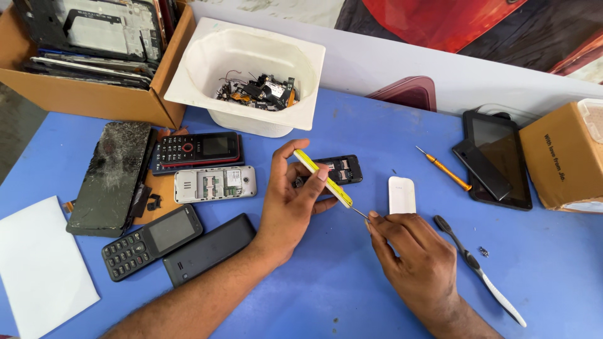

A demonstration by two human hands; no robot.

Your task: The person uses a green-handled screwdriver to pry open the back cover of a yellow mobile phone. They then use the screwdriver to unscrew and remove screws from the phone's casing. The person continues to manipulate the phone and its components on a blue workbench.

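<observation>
The left hand (290,207) holds a thin yellow-edged phone (323,178) on edge above the blue surface (326,295), its fingers closed around the sides, thumb on top. The right hand (414,257) has its fingers pinched tight on a thin metal tool (359,213), probably a fine screwdriver, though little of it shows; its tip meets the lower end of the phone. Just behind the phone lies an open black phone body (342,169), and a small white cover (402,194) lies just beside the right hand. A black and white toothbrush (478,269) rests to the right, with an orange screwdriver (443,167) and a dark tablet (499,157) farther back. To the left lie several keypad phones (198,150) and a cracked screen (112,176). A white tub (188,69) of loose parts and a cardboard box (94,97) stand at the back
</observation>
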